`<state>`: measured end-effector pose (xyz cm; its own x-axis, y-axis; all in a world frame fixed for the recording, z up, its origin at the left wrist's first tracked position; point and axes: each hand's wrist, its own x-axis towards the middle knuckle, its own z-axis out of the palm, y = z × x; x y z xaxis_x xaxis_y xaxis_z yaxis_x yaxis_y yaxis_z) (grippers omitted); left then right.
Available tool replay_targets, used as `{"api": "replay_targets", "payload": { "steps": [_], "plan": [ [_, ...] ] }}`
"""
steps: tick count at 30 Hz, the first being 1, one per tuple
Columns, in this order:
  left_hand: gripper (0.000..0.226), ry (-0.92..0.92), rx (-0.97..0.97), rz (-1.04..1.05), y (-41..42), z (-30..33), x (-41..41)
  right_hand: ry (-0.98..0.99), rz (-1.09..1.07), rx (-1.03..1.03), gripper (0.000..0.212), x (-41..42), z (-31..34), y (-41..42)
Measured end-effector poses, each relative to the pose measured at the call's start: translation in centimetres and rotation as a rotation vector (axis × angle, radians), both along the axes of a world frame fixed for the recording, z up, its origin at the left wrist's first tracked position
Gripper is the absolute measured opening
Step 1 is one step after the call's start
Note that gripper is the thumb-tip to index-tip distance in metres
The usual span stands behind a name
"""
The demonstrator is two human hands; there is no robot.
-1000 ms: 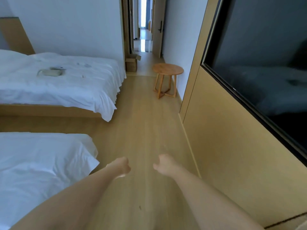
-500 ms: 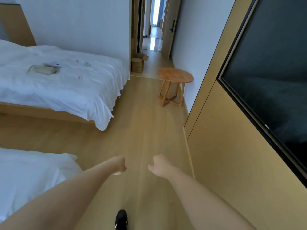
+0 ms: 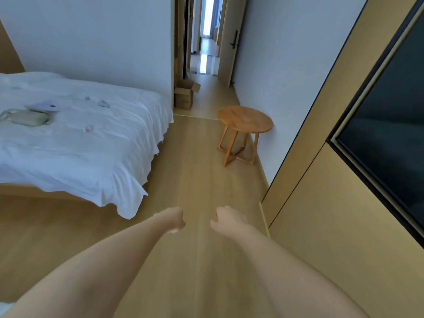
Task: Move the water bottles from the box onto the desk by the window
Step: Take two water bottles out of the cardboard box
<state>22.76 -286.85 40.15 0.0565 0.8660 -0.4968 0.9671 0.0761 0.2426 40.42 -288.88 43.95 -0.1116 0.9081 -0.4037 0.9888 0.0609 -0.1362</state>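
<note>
We see two bare forearms, no sleeves, watch or rings; left grip (image 3: pixel 172 218), right grip (image 3: pixel 226 218).

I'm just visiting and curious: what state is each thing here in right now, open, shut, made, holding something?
left hand: fingers curled, holding nothing
right hand: fingers loosely curled, holding nothing
cardboard box: on the floor by the doorway, flaps open; contents not visible
door: open onto the corridor
bed: white sheet rumpled, small items lying on top
round wooden table: upright beside the wall
dark screen: off
</note>
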Motion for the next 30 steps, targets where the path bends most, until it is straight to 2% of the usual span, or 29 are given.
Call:
{"api": "replay_targets", "payload": {
  "steps": [8, 14, 17, 19, 23, 28, 30],
  "plan": [
    [0.029, -0.005, 0.005, -0.002, 15.7, -1.4, -0.5, -0.063, 0.053, -0.049, 0.040, -0.3, -1.0, 16.1],
    [0.012, 0.012, 0.090, 0.096, 31.9, -0.9, -1.4, -0.024, 0.105, 0.023, 0.038, -0.7, -0.2, 33.4],
    [0.020, -0.003, 0.129, 0.143, 39.2, 0.2, -1.5, 0.005, 0.127, 0.051, 0.031, -0.7, 0.8, 41.5],
    [0.016, -0.001, 0.119, 0.142, 43.2, 0.4, -1.6, 0.026, 0.137, 0.060, 0.029, -0.9, 1.1, 46.1],
    [0.017, 0.044, 0.042, 0.138, 50.6, -0.9, -2.5, 0.027, 0.174, 0.024, 0.033, -1.6, 0.1, 53.4],
    [0.026, 0.046, 0.014, 0.140, 62.3, -2.9, -3.4, 0.020, 0.150, 0.005, 0.037, -2.0, -1.8, 64.2],
    [0.024, 0.027, 0.019, 0.127, 67.8, -3.4, -4.2, 0.004, 0.129, 0.011, 0.037, -2.4, -2.3, 69.3]
  ]
}}
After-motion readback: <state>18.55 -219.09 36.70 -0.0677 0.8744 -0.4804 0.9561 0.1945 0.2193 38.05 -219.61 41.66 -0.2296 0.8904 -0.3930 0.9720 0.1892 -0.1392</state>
